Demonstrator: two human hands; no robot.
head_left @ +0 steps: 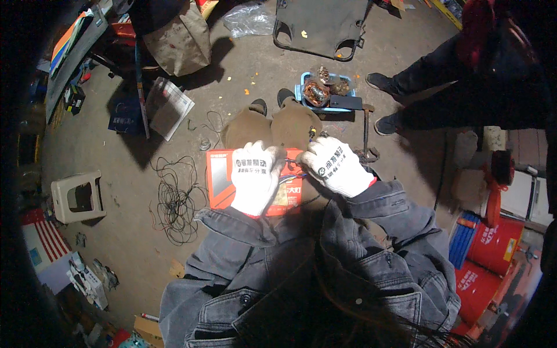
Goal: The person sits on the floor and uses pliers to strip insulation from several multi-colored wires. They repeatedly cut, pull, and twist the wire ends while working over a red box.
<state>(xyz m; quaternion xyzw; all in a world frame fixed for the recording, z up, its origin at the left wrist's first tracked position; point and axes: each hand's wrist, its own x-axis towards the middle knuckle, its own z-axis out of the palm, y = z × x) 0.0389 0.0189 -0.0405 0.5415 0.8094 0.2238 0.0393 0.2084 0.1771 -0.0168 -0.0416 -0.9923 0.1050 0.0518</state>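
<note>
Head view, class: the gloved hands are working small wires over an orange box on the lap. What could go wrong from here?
1. The orange box rests unsecured on the knees and might slide off.
2. Thick gloves on the left hand and right hand could fumble the thin wires.
3. The loose black cable on the floor is a trip hazard.

A box [255, 182] is lying across the person's lap, with both hands resting on it, left hand [255, 177] beside right hand [336, 167]. A tray [325, 93] is sitting beyond the feet, wire [177, 200] lying left of the box, a stool [78, 197] farther left.
</note>
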